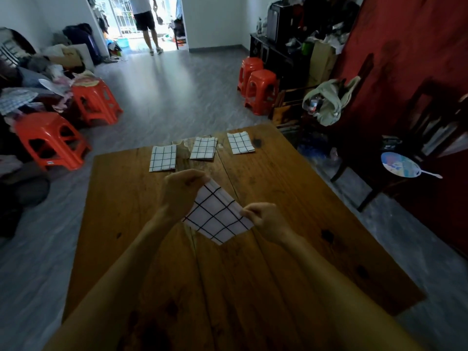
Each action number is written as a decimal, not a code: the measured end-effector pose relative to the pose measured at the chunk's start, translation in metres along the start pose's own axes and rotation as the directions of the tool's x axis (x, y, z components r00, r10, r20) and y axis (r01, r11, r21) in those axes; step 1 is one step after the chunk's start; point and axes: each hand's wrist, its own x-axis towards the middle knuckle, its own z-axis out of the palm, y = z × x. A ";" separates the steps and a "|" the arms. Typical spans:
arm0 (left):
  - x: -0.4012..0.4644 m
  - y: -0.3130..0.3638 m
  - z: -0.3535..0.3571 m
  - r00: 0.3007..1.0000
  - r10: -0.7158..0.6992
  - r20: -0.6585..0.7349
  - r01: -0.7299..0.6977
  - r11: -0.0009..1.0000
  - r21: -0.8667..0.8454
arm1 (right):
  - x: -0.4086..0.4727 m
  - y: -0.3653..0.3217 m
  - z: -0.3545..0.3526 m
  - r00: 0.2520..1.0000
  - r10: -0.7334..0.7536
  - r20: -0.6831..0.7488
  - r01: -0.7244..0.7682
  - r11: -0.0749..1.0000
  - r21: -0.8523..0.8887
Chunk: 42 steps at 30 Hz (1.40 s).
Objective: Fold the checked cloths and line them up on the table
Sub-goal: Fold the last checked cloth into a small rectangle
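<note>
Three folded cloths (203,148) in a row, far tabletop (291,203); a fourth cloth (217,216) pinched between left hand (181,192) and right hand (266,220).

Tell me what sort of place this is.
Most likely a lived-in home's main room: a worn wooden table, red plastic stools on the tiled floor, and heaps of clothes along the left wall.
</note>
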 end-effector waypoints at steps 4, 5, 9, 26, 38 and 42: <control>-0.006 -0.004 0.011 0.999 0.006 0.050 -0.006 1.000 -0.003 | 0.001 0.004 -0.001 0.993 0.082 0.088 -0.077 0.995 -0.061; -0.008 -0.005 0.014 0.997 0.013 0.076 -0.013 1.000 -0.003 | 0.003 0.001 -0.003 0.994 0.062 0.093 -0.058 0.997 -0.042; -0.017 0.003 0.020 0.984 0.062 0.168 -0.061 0.998 -0.013 | 0.012 -0.030 -0.007 0.997 -0.075 0.017 0.074 0.993 0.093; -0.050 0.010 -0.006 0.972 -0.232 -0.019 0.215 0.926 -0.311 | 0.004 -0.050 -0.010 0.994 0.007 -0.109 0.063 0.777 0.626; -0.058 0.017 -0.020 0.970 -0.239 -0.040 0.201 0.885 -0.420 | -0.001 -0.064 -0.009 0.993 0.029 -0.114 0.058 0.725 0.686; -0.059 0.016 -0.022 0.969 -0.242 -0.057 0.197 0.887 -0.418 | -0.003 -0.068 -0.011 0.996 0.000 -0.087 0.059 0.741 0.669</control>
